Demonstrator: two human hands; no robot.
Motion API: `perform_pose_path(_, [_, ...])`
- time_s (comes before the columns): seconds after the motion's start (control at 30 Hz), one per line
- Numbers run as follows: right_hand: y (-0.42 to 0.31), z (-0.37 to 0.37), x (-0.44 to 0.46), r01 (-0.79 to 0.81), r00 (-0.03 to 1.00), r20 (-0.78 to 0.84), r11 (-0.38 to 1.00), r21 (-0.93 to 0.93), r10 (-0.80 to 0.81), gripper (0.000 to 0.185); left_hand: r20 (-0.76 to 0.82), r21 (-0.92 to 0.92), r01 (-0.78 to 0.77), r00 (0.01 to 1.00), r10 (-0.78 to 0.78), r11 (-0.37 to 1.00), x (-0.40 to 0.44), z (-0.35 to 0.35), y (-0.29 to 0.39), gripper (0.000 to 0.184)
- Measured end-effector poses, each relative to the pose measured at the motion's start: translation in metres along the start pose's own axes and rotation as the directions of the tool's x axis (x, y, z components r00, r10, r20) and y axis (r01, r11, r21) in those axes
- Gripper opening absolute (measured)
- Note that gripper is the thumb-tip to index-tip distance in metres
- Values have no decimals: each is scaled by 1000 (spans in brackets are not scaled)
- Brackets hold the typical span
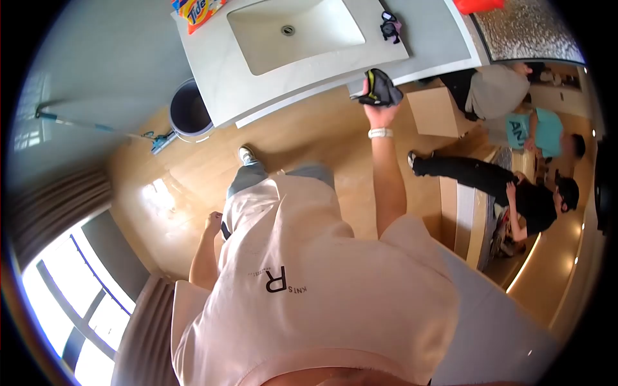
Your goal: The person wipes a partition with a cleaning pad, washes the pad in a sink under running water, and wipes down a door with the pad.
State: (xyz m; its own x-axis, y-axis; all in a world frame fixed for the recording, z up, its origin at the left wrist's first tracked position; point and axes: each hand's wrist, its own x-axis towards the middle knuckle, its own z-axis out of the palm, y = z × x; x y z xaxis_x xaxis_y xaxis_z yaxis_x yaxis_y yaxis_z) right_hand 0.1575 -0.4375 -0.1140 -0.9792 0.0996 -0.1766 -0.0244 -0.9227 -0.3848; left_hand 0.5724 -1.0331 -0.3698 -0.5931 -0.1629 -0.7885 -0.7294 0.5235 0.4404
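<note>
My right hand [381, 114], with a light band on its wrist, is raised at the front edge of the white counter [302, 72]. It grips a black, folded fabric-like item with yellow-green trim [381, 90]; its exact kind is unclear. On the countertop just beyond lies a small black and purple item [390, 27]. My left hand [214, 222] hangs low beside my hip with curled fingers. Something dark shows next to it, but I cannot make out whether the hand holds it.
A white sink [257, 55] is set into the counter, with an orange Tide bag [195, 13] beside it. On the floor stand a dark bucket [188, 109] and a cardboard box [434, 112]; a mop [96, 125] leans left. Several people [528, 199] are at the right.
</note>
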Motion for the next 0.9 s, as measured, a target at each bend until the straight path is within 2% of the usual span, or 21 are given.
perform_pose_path(0.03, [-7, -8, 9, 40, 999, -10, 999, -10, -41, 47, 27, -2, 16, 999, -16, 1000, 0, -16, 1, 28])
perform_pose_path(0.1, [-21, -15, 23, 121, 976, -179, 992, -23, -123, 56, 76, 7, 30, 997, -31, 1000, 6, -47, 8, 25])
perform_pose_path(0.17, [-36, -15, 36, 189, 941, -257, 971, -147, -222, 56, 107, -23, 73, 992, -71, 997, 24, -72, 23, 25])
perform_pose_path(0.23, [-52, -27, 53, 230, 913, -311, 963, -141, -264, 47, 123, -5, 30, 992, -29, 1000, 57, -85, 37, 26])
perform_pose_path(0.3, [-67, -45, 77, 266, 855, -372, 920, -287, -363, 44, 15, -154, -69, 997, 72, 986, 84, -94, 51, 22])
perform_pose_path(0.33, [-76, -62, 90, 223, 861, -374, 918, -329, -343, 33, -28, -105, -67, 998, 65, 992, 81, -101, 83, 22])
perform_pose_path(0.37, [-74, -62, 101, 219, 863, -377, 922, -319, -335, 33, -37, -100, -63, 998, 60, 993, 83, -101, 111, 22])
perform_pose_path(0.4, [-72, -57, 112, 217, 801, -363, 796, -565, -476, 32, -76, -182, -108, 992, 96, 977, 84, -99, 136, 22])
perform_pose_path(0.43, [-74, -62, 125, 181, 736, -307, 613, -769, -603, 33, -118, -261, -156, 985, 129, 953, 86, -96, 153, 22])
perform_pose_path(0.47, [-73, -68, 144, 198, 763, -204, 523, -829, -613, 40, -123, -259, -147, 985, 119, 955, 87, -92, 169, 22])
perform_pose_path(0.5, [-67, -60, 157, 136, 768, -178, 428, -894, -616, 45, -122, -252, -237, 970, 212, 938, 89, -86, 184, 22])
perform_pose_path(0.53, [-70, -83, 182, 175, 770, 63, 115, -978, -635, 47, -123, -244, -326, 945, 305, 913, 90, -79, 201, 23])
perform_pose_path(0.57, [-73, -108, 204, 218, 763, 297, -204, -954, -574, 49, -129, -240, -318, 947, 294, 917, 88, -69, 218, 23])
perform_pose_path(0.6, [-73, -103, 213, 235, 806, 407, -399, -886, -430, 53, -97, -148, -300, 953, 288, 942, 79, -64, 233, 22])
perform_pose_path(0.63, [-73, -110, 230, 317, 815, 511, -527, -789, -273, 55, -62, -53, -277, 960, 274, 959, 69, -59, 245, 22])
perform_pose_path(0.7, [-70, -116, 247, 218, 846, 516, -795, -566, -136, 55, -81, 92, -234, 967, 241, 968, 59, -52, 263, 24])
perform_pose_path(0.77, [-66, -112, 254, 210, 845, 517, -804, -556, -137, 55, -202, 180, -212, 948, 248, 960, 58, -47, 268, 26])
perform_pose_path(0.83, [-56, -107, 249, 215, 839, 529, -816, -536, -126, 55, -228, 99, -169, 956, 187, 981, 62, -51, 271, 27])
perform_pose_path(0.9, [-47, -96, 231, 347, 829, 559, -787, -510, 3, 56, -189, 15, -130, 973, 131, 991, 62, -57, 278, 30])
